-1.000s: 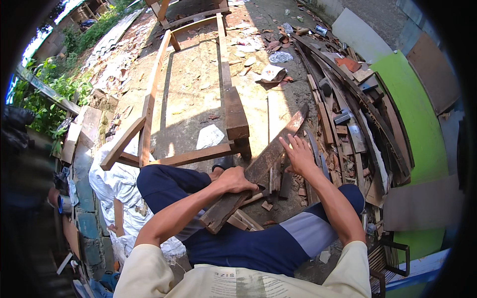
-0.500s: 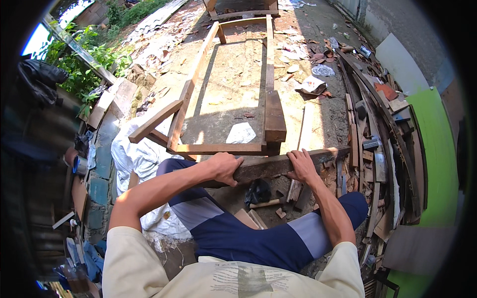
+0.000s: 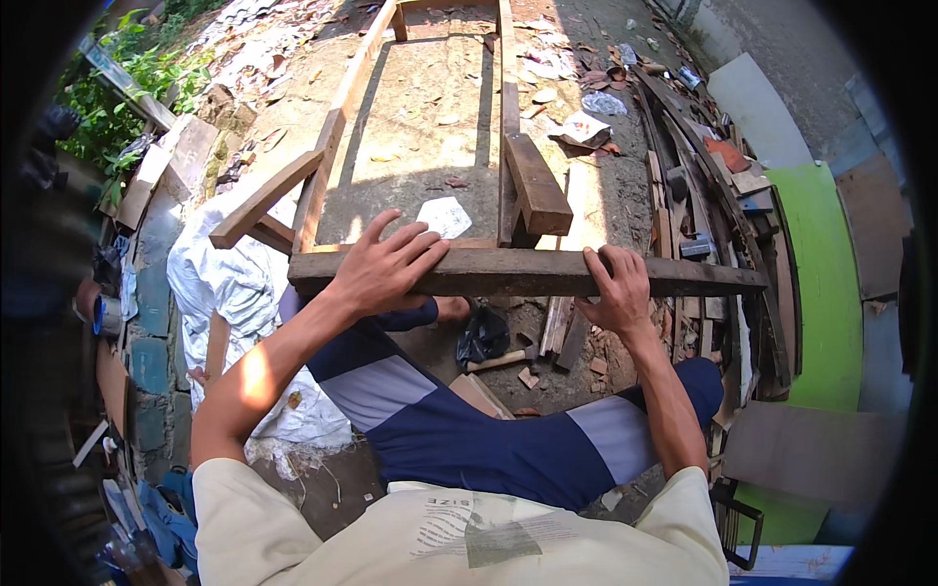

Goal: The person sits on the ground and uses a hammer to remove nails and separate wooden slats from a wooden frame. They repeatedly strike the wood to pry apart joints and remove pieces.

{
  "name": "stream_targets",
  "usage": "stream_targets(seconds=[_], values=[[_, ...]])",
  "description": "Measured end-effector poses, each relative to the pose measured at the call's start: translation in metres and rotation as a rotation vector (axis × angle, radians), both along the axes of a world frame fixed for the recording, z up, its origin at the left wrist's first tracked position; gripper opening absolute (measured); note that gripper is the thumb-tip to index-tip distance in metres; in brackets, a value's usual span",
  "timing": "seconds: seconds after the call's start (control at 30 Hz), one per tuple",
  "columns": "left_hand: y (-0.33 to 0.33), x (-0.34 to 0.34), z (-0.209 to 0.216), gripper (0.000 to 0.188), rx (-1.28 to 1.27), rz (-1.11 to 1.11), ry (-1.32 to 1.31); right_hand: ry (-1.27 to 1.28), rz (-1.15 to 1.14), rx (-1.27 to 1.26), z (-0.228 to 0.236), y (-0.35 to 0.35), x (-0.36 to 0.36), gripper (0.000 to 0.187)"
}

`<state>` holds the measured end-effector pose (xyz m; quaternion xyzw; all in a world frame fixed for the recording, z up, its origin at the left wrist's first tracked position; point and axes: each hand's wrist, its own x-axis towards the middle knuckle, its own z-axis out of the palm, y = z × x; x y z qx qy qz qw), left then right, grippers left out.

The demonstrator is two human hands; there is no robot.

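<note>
A dark wooden beam (image 3: 508,272) lies crosswise in front of me, level with the near end of a long wooden frame (image 3: 327,166). My left hand (image 3: 386,264) rests over the beam's left part, its fingers spread and stretched past the far edge. Toward the right, my right hand (image 3: 619,285) grips the same beam, fingers over the top and thumb on the near side. A short wooden block (image 3: 539,186) sits on the frame's right rail. From the left rail another short piece (image 3: 266,199) juts out at an angle.
White sheeting (image 3: 230,283) lies at the left beside a block wall (image 3: 151,293). Below the beam are a black plastic bag (image 3: 484,335) and a wooden-handled tool (image 3: 500,360), seemingly a hammer. Scrap wood (image 3: 684,283) is heaped along the right, near a green panel (image 3: 816,293).
The beam has swung from a slant to nearly level, and its left end now reaches the frame's left corner. My left hand has loosened from a grip to spread fingers. The view has shifted.
</note>
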<state>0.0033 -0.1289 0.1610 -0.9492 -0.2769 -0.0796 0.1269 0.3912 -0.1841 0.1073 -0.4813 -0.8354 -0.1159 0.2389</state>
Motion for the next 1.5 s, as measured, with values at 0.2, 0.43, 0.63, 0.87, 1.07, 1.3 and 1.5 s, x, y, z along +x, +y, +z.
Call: stream_targets(seconds=[0.2, 0.43, 0.63, 0.87, 1.07, 1.3, 1.5], values=[[0.01, 0.002, -0.015, 0.069, 0.239, -0.007, -0.248, -0.079, -0.16, 0.115, 0.024, -0.033, 0.011, 0.08], [0.04, 0.04, -0.011, 0.063, 0.295, -0.098, -0.464, -0.141, -0.301, 0.108, 0.05, -0.06, 0.034, 0.082], [0.063, 0.047, -0.024, 0.064, 0.237, -0.055, -0.617, -0.279, -0.341, 0.106, 0.104, -0.051, 0.027, 0.08], [0.067, 0.051, -0.027, 0.07, 0.21, 0.196, -0.674, -0.347, -0.202, 0.013, 0.153, -0.006, 0.035, 0.082], [0.11, 0.046, -0.015, 0.066, 0.17, 0.609, -0.64, -0.283, -0.113, -0.073, 0.151, 0.091, 0.016, 0.082], [0.216, 0.001, -0.029, 0.082, -0.206, 0.904, -0.436, -0.242, -0.099, -0.373, 0.077, 0.254, -0.048, 0.083], [0.267, -0.051, -0.08, 0.101, -0.381, 0.994, -0.221, -0.265, 0.039, -0.525, -0.007, 0.363, -0.088, 0.084]])
